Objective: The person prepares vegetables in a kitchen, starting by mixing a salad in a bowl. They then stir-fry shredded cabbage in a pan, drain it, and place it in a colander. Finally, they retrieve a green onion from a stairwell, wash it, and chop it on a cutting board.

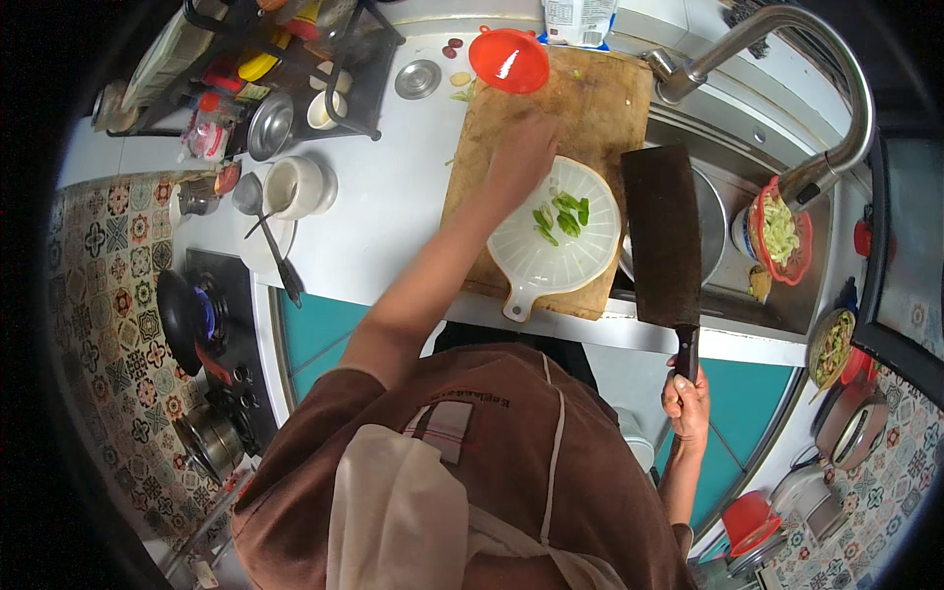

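My right hand (685,398) is wrapped round the dark handle of a broad cleaver (664,236). Its blade points away from me, over the sink's near left edge. My left hand (526,149) hangs over the wooden cutting board (610,98), just beyond a white dish with a short handle (519,301). The fingers there blur into the wood, so their grip does not show. Several cut green pieces (568,224), apparently pepper, lie in the dish, which rests on the board. An orange-red bowl (508,59) stands at the board's far left corner.
The sink (728,285) on the right holds a metal basin (716,197) and a red basket of pale green slices (782,231), under a curved tap (836,49). On the left, a black pan (180,320) sits over a blue flame. A ladle (275,246) lies near a white jar (292,187).
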A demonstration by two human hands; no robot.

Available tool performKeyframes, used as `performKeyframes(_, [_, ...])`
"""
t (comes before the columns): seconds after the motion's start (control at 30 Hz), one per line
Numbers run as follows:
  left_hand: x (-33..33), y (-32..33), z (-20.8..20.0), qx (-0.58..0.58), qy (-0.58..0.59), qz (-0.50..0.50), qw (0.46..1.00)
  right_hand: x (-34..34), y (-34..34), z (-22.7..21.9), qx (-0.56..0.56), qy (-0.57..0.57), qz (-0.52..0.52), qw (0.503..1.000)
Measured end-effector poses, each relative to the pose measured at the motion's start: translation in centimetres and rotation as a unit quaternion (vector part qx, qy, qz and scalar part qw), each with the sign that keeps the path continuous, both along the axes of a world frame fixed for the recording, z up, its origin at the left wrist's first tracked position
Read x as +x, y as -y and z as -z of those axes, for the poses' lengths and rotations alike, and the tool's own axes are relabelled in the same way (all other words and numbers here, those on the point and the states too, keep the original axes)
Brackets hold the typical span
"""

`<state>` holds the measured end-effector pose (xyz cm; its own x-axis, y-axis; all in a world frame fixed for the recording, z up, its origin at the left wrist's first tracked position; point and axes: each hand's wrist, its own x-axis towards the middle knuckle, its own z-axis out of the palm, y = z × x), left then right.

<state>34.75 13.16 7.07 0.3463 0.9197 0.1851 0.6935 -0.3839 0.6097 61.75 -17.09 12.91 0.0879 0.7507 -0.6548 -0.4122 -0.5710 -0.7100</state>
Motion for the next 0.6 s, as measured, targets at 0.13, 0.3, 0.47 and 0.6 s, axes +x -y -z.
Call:
performKeyframes(0.13, [4.8,-8.2,3.0,0.134,-0.201,-0.052,0.969,-0.2,2.0,0.8,0.033,-0.07,0.067,0.995])
performKeyframes(0.3, [9.5,-12.2,4.9,0.079,-0.393,-0.051,0.915,-1.5,5.3,1.5,0.019,-0.075,0.132,0.988])
performKeyframes(0.47, [12.9,-8.2,1.1,-0.001,-0.293,0.044,0.955,-2.7,6.5,1.3,0.002,-0.05,0.194,0.98])
performKeyframes(0.6, [13.3,-7.9,6.3,0.091,-0.207,0.052,0.973,-2.1,6.2,1.6,-0.002,-0.049,0.172,0.984])
